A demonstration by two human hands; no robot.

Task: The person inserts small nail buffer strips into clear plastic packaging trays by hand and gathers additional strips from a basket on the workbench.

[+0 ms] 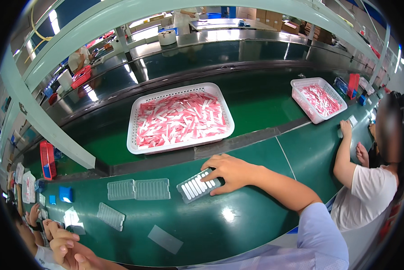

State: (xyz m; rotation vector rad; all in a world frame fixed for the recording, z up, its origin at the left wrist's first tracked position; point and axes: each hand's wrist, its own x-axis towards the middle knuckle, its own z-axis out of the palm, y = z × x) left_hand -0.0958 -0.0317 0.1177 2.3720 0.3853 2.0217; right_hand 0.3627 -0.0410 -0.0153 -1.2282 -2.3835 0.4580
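Observation:
My right hand (229, 174) grips the right end of a clear plastic tray (180, 191); its fingers and thumb lie across the tray. Several white strips (194, 187) sit side by side in the tray's slots, and my fingers hide part of that end. At the lower left my left hand (71, 250) is raised above the table, fingers loosely bent and apart, with nothing visible in them. Between my hands lie two joined clear ribbed trays (152, 189), a tilted clear ribbed tray (111, 216) and a flat translucent sheet (165, 239).
Beyond the table edge, a white basket (133, 130) of pink and white strips stands on the green conveyor (256, 108). A second such basket (318, 119) is farther right. Co-workers sit at both sides. A blue box (65, 194) and pale sheets (72, 218) lie left.

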